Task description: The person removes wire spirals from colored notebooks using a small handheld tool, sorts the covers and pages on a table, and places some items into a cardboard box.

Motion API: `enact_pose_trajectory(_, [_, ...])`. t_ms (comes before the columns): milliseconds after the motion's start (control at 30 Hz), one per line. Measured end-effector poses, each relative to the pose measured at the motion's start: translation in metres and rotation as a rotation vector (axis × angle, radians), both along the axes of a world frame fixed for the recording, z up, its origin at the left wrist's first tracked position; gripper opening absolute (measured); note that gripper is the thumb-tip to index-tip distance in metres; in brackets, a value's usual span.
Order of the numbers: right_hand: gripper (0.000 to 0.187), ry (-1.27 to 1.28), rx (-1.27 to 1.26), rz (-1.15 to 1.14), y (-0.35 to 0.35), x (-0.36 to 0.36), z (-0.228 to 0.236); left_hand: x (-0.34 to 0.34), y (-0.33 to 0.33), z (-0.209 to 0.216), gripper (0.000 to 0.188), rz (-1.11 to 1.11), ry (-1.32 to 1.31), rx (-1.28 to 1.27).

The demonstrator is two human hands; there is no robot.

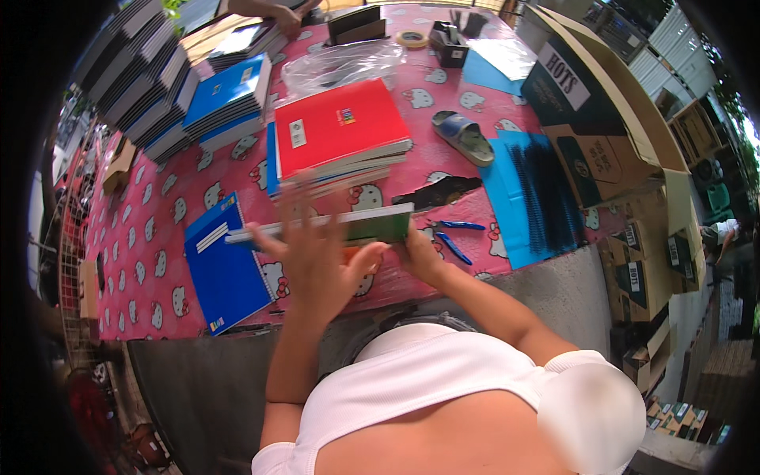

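A green-covered notebook [380,227] is held nearly edge-on above the table's near side. My right hand [417,252] grips its right end. In front of its left part is my left hand [309,253], fingers spread and smeared by motion; whether it touches the notebook I cannot tell. Below and to the left lies a blue spiral notebook [229,277] with pale labels on its cover. Just beyond the green notebook rests a stack of notebooks topped by a red one [356,123]. Blue-handled pliers [455,237] lie to the right of my right hand.
Tall notebook stacks [142,79] and a blue notebook pile [229,95] stand at the far left. A sandal [463,136] and a blue sheet with black strokes [530,198] lie right, near open cardboard boxes [586,103]. Another person's hands [289,17] show at the far edge.
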State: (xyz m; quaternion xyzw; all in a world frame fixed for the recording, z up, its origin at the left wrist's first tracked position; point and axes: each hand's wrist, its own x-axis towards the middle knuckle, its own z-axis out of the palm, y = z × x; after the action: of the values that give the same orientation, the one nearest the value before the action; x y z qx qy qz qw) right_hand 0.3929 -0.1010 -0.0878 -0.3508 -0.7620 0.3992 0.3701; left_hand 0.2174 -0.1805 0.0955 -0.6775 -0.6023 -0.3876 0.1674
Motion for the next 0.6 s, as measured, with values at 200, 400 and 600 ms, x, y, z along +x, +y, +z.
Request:
enact_pose_trajectory(200, [0.03,-0.532,0.414,-0.499,0.145,0.136,0.042,0.007,0.021,-0.013,0.064,-0.135,0.095,-0.282])
enact_pose_trajectory(400, [0.038,-1.03,-0.09,-0.829,0.194,0.205,0.044,0.009,0.03,-0.013,0.024,-0.198,-0.089,-0.057])
enact_pose_trajectory(600, [0.037,-0.528,0.426,-0.735,0.153,0.193,0.087,0.013,0.03,-0.012,0.015,-0.167,-0.153,-0.134])
